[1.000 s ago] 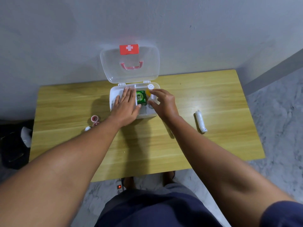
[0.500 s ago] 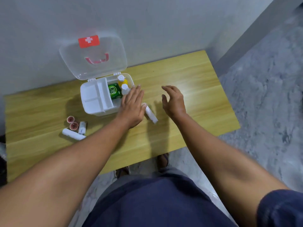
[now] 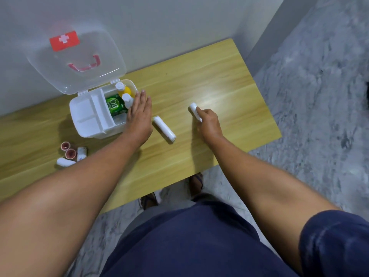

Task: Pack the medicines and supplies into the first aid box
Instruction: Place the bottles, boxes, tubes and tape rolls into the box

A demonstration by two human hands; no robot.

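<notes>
Left hand (image 3: 138,116) lay flat, fingers spread, against open first aid box (image 3: 87,124) on desk (image 3: 219,80). Right hand (image 3: 207,124) closed around white roll (image 3: 194,111). Second white roll (image 3: 164,131) lay between hands; small tape rolls (image 3: 68,150) sat near box's front-left.

The right hand (image 3: 207,121) has now closed on a white roll (image 3: 194,110).

Light wood table (image 3: 209,72) against plain grey wall (image 3: 159,21); grey marbled floor (image 3: 319,96) (glare on tabletop).
</notes>
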